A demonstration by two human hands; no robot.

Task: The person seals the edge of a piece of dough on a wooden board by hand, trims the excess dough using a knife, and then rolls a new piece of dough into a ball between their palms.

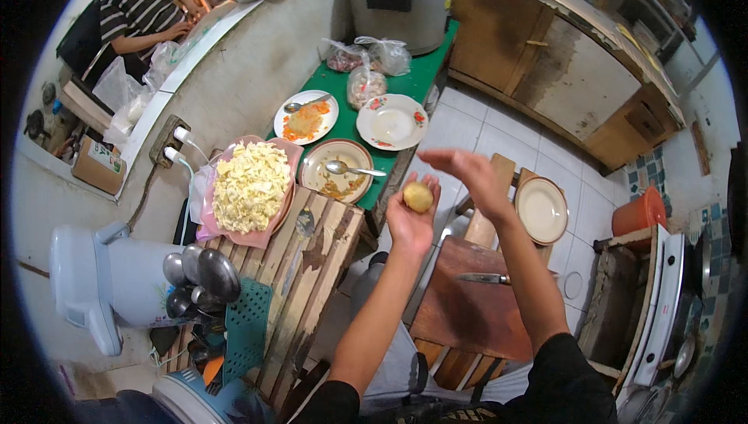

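On the upturned palm of my left hand point(409, 226) rests a small round yellowish ball point(418, 197); it may be a potato, but I cannot tell for sure. My right hand point(476, 181) hovers up and to the right of it, slightly blurred, flat and holding nothing. Under my right forearm, a kitchen knife point(482, 278) lies on a brown wooden cutting board point(461, 313) before my lap; the forearm hides part of its handle. Past that arm, a cream plate with a brown rim point(542, 210) sits on a wooden bench point(494, 225).
Shredded pale cabbage point(251, 187) fills a pink-lined container on the slatted table point(327, 225). Plates with food remains point(345, 184), tied plastic bags point(367, 86) and a large rice cooker point(403, 20) occupy the green table. A person point(146, 9) sits beyond the low wall.
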